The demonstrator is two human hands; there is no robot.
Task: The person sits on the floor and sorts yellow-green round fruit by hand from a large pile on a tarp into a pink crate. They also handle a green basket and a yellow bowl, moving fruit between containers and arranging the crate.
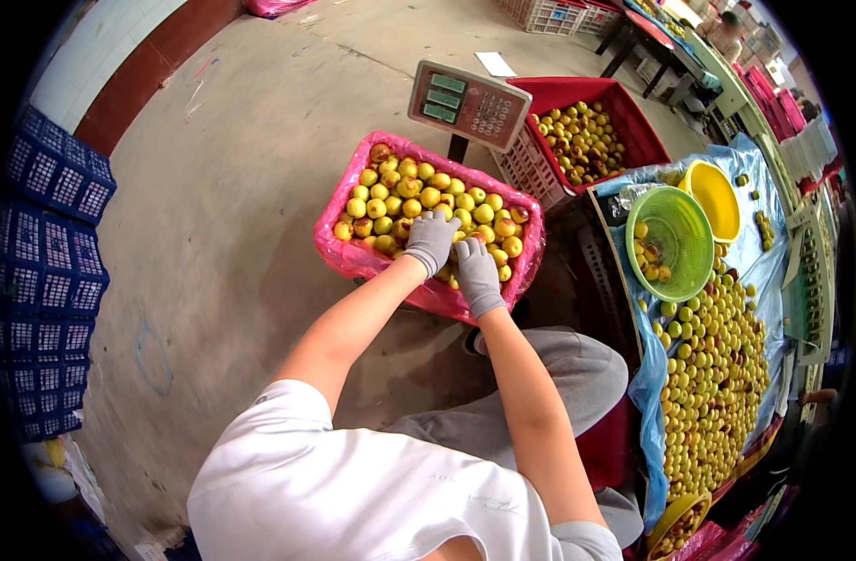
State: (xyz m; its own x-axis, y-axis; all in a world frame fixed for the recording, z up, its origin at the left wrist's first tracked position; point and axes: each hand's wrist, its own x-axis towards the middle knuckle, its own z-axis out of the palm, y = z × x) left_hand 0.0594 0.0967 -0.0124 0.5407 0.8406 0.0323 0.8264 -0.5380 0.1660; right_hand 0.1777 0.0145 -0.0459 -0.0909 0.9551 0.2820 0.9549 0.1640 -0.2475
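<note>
A crate lined with pink plastic film point(343, 259) is full of round yellow-green fruits point(410, 186), some with brown patches. My left hand point(433, 240), in a grey glove, lies on the fruits near the crate's front middle. To its right, my right hand point(478, 273), gloved the same way, rests over the fruits by the front edge. Fingers of both hands bend down among the fruits, so whether either holds one is hidden. Behind the crate stands a digital scale display point(470, 105) on a post.
Behind the scale sits a red-lined crate point(610, 88) of fruits. At right, a table with blue plastic sheeting point(768, 196) bears many loose fruits point(715, 379), a green colander point(680, 245) and a yellow basin point(715, 200). Blue crates point(56, 259) are stacked at left. People are at far right.
</note>
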